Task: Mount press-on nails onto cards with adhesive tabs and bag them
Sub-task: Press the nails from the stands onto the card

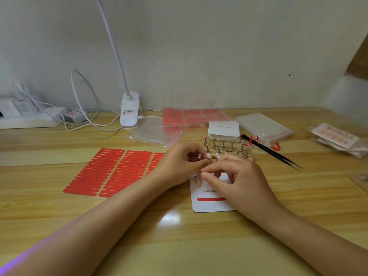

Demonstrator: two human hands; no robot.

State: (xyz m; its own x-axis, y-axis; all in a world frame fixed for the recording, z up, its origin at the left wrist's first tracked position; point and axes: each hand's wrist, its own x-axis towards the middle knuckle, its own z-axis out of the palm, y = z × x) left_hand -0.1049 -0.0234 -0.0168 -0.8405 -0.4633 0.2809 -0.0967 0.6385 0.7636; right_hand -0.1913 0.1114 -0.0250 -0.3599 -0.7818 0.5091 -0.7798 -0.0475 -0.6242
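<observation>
A white card lies on the wooden table, with one red adhesive strip across its lower part and a pale nail stuck near its top left. My left hand and my right hand meet fingertip to fingertip just above the card's top edge. The left fingers curl round a small metal nail stand. My right thumb and forefinger pinch a small piece, seemingly a press-on nail, at that stand; it is mostly hidden. Behind the hands, a wooden holder carries several metal stands, two with pink nails.
A sheet of red adhesive tabs lies at the left. Black tweezers lie right of the holder. Behind are a stack of cards, clear bags, a bag pack, bagged nail cards, a lamp base and a power strip.
</observation>
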